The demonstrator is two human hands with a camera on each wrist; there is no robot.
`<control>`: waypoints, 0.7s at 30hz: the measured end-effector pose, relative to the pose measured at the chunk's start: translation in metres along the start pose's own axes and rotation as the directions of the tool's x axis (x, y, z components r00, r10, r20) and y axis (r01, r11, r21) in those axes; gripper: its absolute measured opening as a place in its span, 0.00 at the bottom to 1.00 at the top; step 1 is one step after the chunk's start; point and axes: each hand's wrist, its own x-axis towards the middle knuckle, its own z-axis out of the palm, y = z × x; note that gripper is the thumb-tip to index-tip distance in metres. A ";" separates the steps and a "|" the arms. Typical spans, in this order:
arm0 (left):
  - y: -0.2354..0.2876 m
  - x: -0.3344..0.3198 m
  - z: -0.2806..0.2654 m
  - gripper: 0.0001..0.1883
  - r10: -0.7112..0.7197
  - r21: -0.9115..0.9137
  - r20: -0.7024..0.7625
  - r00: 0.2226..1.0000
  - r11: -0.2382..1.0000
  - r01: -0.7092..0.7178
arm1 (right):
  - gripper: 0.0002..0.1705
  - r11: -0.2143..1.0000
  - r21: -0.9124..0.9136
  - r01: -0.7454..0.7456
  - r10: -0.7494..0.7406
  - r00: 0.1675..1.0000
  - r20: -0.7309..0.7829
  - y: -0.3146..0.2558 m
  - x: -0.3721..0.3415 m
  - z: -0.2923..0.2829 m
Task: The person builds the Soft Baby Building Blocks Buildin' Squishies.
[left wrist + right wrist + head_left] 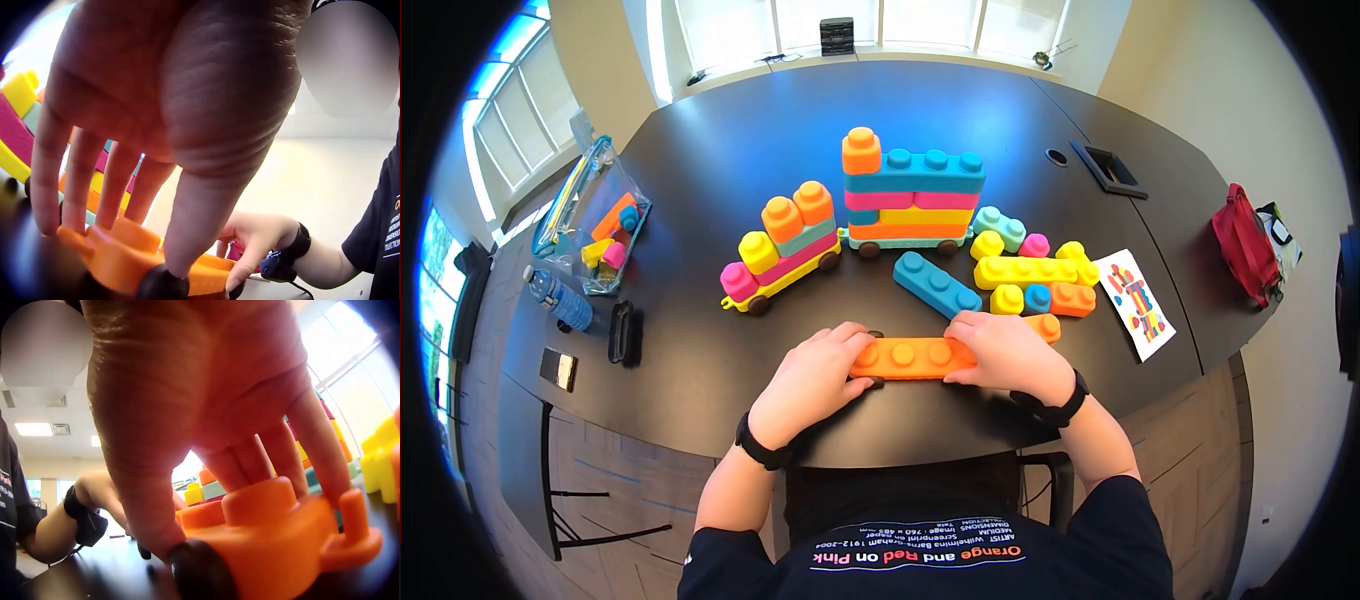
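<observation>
An orange toy wagon base (903,356) with dark wheels and studs on top stands at the near side of the table. At its left end my left hand (815,374) grips it, thumb by a front wheel and fingers along the far side. The right hand (1018,360) holds the other end the same way. In the right wrist view, the thumb of the right hand (206,406) presses beside a wheel (199,570), and a hitch peg (355,515) sticks out past the fingers. Just beyond lies a long teal block (936,286).
Farther back stand a yellow wagon (785,279) with stacked blocks and a taller stacked wagon (890,240). Several loose blocks (1025,272) and a picture card (1137,305) lie right. On the left are a clear bag (563,225), a bottle (560,298), a black case (621,332) and a phone (558,369).
</observation>
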 end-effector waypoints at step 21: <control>0.003 0.002 0.003 0.23 -0.020 0.006 -0.022 1.000 1.000 0.020 | 0.14 0.985 0.163 -0.060 0.080 0.990 -0.116 0.008 -0.020 -0.009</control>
